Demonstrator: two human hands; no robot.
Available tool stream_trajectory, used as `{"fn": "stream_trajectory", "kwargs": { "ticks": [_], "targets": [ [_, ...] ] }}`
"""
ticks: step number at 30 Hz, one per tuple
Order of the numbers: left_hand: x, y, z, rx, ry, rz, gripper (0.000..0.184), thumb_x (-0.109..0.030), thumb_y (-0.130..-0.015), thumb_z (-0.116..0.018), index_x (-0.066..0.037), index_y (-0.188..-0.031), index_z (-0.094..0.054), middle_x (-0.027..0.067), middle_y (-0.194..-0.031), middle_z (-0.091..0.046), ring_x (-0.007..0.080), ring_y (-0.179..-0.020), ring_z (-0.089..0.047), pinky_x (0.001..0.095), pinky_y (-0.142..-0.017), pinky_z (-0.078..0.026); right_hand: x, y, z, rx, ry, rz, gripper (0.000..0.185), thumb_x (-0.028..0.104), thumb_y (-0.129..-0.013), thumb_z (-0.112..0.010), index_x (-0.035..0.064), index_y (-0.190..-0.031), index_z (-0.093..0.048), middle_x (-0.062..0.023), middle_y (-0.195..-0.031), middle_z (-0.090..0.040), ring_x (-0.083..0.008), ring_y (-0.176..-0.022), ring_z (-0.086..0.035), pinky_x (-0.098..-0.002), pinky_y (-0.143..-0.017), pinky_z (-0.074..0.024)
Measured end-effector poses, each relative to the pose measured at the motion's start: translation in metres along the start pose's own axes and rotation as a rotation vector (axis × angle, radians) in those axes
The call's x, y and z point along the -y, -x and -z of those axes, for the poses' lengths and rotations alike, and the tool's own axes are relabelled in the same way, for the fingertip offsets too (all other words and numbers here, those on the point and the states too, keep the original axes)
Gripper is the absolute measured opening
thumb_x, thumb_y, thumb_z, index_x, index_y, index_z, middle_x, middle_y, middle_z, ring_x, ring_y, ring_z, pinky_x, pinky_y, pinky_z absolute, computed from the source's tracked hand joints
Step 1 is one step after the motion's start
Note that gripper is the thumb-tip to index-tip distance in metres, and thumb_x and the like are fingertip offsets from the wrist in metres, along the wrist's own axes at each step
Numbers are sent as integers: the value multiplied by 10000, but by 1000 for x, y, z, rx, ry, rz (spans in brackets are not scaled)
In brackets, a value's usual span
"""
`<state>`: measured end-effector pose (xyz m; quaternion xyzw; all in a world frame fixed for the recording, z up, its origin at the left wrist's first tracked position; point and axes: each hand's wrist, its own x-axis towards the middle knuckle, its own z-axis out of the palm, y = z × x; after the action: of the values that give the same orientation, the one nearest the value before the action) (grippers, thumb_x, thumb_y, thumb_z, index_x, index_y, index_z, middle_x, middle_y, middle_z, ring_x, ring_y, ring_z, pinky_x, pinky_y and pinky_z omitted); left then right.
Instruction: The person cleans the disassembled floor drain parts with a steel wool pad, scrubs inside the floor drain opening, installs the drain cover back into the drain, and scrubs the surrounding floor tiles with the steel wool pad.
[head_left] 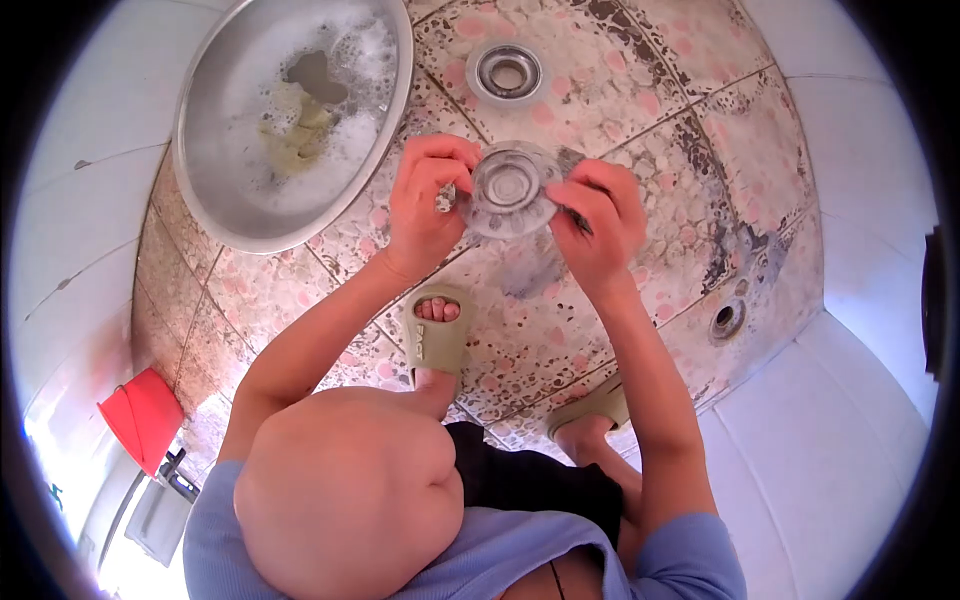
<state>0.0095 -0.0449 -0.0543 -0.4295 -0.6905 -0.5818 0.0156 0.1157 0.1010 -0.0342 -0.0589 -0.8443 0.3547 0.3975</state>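
A clear round lid-like disc (510, 190) with a ringed raised centre is held up between my two hands over the floor. My left hand (425, 195) grips its left edge, and a small silvery scrap, perhaps a scouring pad (446, 197), shows by the fingers. On the opposite edge, my right hand (598, 215) pinches the rim; something dark shows under its fingers, too hidden to name. Beyond the hands, a similar clear round piece (508, 73) with a dark ring lies on the tiles. A metal basin (392, 130) of sudsy water stands to the left, with a yellowish cloth-like thing (300, 130) in it.
Worn pinkish floor tiles (640, 120) spread around me, with a drain hole (728, 319) at the right. White tiled walls (870, 170) close in on both sides. A red bucket (143, 418) stands at lower left. My slippered foot (437, 325) is just below the hands.
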Motion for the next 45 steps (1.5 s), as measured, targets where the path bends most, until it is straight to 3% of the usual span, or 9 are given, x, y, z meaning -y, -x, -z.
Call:
{"fn": "stream_trajectory", "kwargs": {
  "ticks": [12, 15, 18, 19, 23, 26, 30, 40, 45],
  "targets": [
    [-20, -28, 11, 41, 133, -187, 310, 65, -711, -672, -35, -961, -518, 215, -1217, -491, 269, -1008, -581, 295, -773, -522, 9, -14, 12, -126, -3, 205, 356, -57, -565, -731, 133, -852, -639, -59, -800, -566, -196, -614, -539, -275, -488, -421],
    [-60, -39, 4, -18, 778, 623, 336, -92, -867, -552, -38, -1187, -466, 181, -1308, -444, 259, -1130, -516, 356, -917, -451, 10, -14, 13, -164, 65, 190, 339, -46, -571, -729, 123, -849, -637, -60, -800, -565, -196, -610, -535, -278, -484, -416],
    [-58, -40, 14, 45, 1629, 1109, 450, -281, -952, -387, -65, -1343, -332, 127, -1326, -442, 240, -1211, -443, 401, -1028, -331, 5, -14, 15, -110, 102, 199, 316, -34, -584, -718, 113, -850, -633, -63, -805, -565, -195, -613, -535, -281, -490, -416],
    [-64, -44, 11, 45, 1621, 1142, 512, -422, -953, -303, -107, -1355, -321, 117, -1322, -449, 246, -1232, -419, 416, -1052, -283, 2, -11, 15, -53, 94, 216, 312, -31, -586, -713, 110, -852, -630, -63, -813, -566, -194, -619, -537, -280, -494, -416],
    [-54, -41, 2, 75, 1528, 1121, 509, -424, -948, -344, -133, -1364, -313, 129, -1312, -454, 265, -1224, -433, 467, -1017, -330, 0, -5, 21, 214, 62, 169, 311, -41, -602, -683, 99, -873, -621, -82, -847, -570, -214, -683, -558, -282, -564, -446],
    [-51, -43, 4, 88, 1495, 1147, 506, -435, -950, -331, -134, -1358, -322, 137, -1298, -463, 282, -1197, -462, 507, -969, -390, 13, -17, 28, -57, -137, -190, 302, -53, -629, -654, 89, -893, -616, -88, -874, -573, -244, -768, -569, -309, -665, -470],
    [-53, -44, 3, 148, 1510, 1140, 524, -463, -957, -285, -111, -1341, -345, 142, -1277, -476, 284, -1146, -507, 511, -901, -463, 29, -44, 34, 111, -105, -308, 230, -48, -685, -599, 60, -888, -598, -85, -881, -591, -248, -841, -569, -328, -749, -466],
    [-47, -37, -11, 255, 1150, 1286, 593, -550, -938, -253, -74, -1244, -430, 112, -1196, -524, 216, -1046, -558, 440, -832, -512, 42, -54, 2, 392, -1, 72, 232, -57, -640, -578, 38, -850, -598, -97, -845, -591, -285, -774, -567, -338, -685, -482],
    [-55, -47, -6, 206, 1054, 1360, 628, -594, -924, -208, -112, -1242, -457, 70, -1162, -555, 205, -1055, -557, 412, -866, -474, 17, -58, 8, 385, 31, -44, 200, -20, -645, -561, 35, -837, -576, -96, -819, -580, -281, -808, -542, -370, -706, -468]
  ]
}}
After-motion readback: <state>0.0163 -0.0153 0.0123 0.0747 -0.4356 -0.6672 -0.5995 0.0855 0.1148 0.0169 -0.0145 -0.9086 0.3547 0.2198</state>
